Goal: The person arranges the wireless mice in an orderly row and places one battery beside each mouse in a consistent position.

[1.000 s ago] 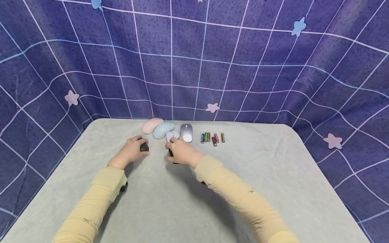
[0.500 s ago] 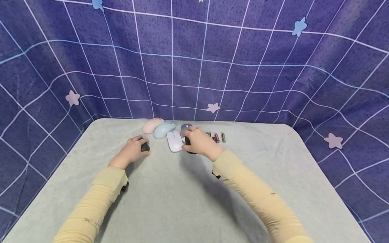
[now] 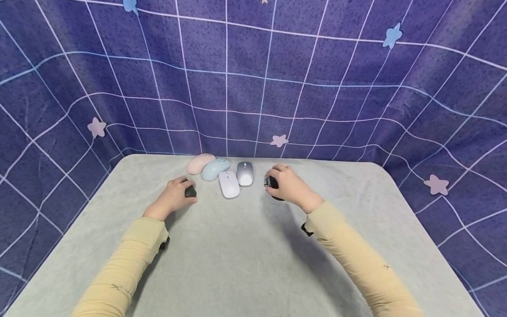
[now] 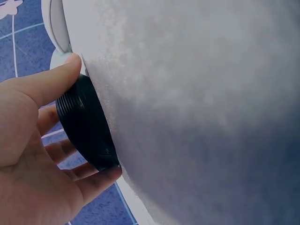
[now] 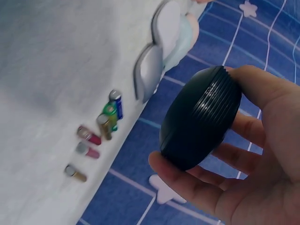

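Left of centre in the head view, I see the person's left hand [image 3: 174, 196], fingers curled round a ribbed black mouse [image 4: 86, 122] resting on the pale table [image 3: 229, 251]. Well apart from it, just right of centre, the right hand [image 3: 291, 186] grips a second black mouse [image 5: 199, 119] above the tabletop. Near mid-frame sit a pink mouse [image 3: 200, 164], a light-blue mouse [image 3: 215, 169], a white mouse [image 3: 229, 185] and a grey mouse [image 3: 245, 175], bunched close. In the left half of the right wrist view lie six batteries [image 5: 90, 135].
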Demonstrator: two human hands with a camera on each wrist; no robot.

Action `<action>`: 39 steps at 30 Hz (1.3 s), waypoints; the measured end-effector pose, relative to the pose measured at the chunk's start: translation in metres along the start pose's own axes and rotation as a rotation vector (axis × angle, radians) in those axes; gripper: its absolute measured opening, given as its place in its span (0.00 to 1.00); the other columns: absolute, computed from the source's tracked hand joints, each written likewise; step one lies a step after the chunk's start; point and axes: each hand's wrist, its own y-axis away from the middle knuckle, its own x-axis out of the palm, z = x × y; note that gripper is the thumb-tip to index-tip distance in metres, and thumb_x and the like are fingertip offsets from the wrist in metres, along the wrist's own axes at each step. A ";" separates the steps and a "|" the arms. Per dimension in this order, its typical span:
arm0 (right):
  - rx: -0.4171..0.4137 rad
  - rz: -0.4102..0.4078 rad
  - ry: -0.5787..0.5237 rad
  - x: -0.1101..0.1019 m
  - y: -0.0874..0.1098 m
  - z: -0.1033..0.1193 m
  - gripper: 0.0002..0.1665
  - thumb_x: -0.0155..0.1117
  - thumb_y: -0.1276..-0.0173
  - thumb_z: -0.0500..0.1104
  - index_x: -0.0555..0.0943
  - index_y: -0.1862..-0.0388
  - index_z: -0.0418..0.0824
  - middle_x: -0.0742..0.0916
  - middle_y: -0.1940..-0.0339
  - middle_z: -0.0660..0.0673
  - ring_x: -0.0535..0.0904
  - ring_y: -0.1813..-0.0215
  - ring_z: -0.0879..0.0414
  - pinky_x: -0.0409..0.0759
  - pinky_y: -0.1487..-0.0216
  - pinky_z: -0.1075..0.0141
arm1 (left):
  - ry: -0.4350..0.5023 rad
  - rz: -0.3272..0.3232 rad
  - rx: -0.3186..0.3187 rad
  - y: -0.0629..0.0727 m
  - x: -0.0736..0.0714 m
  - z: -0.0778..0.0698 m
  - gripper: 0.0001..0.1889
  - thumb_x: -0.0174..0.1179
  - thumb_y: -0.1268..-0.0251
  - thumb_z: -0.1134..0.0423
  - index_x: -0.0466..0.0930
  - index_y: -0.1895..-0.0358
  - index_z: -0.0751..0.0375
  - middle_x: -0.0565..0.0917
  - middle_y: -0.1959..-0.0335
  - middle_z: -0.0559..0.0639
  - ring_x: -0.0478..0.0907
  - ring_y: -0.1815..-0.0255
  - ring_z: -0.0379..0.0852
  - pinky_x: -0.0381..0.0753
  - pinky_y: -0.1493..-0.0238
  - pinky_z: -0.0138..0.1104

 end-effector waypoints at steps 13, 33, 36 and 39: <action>0.090 -0.039 0.000 0.006 0.032 -0.037 0.22 0.69 0.44 0.42 0.80 0.52 0.32 0.81 0.51 0.33 0.76 0.51 0.37 0.71 0.42 0.48 | 0.008 -0.002 -0.002 0.001 -0.004 -0.001 0.29 0.66 0.45 0.56 0.72 0.41 0.67 0.64 0.36 0.77 0.57 0.34 0.73 0.55 0.33 0.60; 0.107 0.015 0.034 0.031 0.055 -0.068 0.21 0.70 0.44 0.42 0.80 0.54 0.32 0.82 0.55 0.32 0.79 0.55 0.36 0.77 0.48 0.46 | 0.004 0.015 -0.016 0.000 -0.003 -0.003 0.29 0.66 0.44 0.55 0.72 0.41 0.66 0.63 0.35 0.76 0.57 0.35 0.75 0.56 0.33 0.60; 0.087 0.027 0.027 0.035 0.056 -0.071 0.21 0.71 0.44 0.42 0.80 0.54 0.32 0.82 0.55 0.34 0.79 0.55 0.38 0.78 0.49 0.48 | 0.009 0.016 -0.030 0.001 -0.003 -0.002 0.29 0.65 0.44 0.55 0.72 0.40 0.65 0.63 0.35 0.75 0.56 0.35 0.76 0.58 0.35 0.62; 0.059 0.026 0.035 0.039 0.057 -0.075 0.21 0.71 0.45 0.42 0.81 0.55 0.32 0.82 0.57 0.35 0.80 0.56 0.40 0.79 0.51 0.50 | 0.010 0.021 -0.036 0.001 -0.003 -0.002 0.29 0.65 0.43 0.55 0.72 0.40 0.64 0.62 0.35 0.75 0.56 0.35 0.77 0.58 0.35 0.62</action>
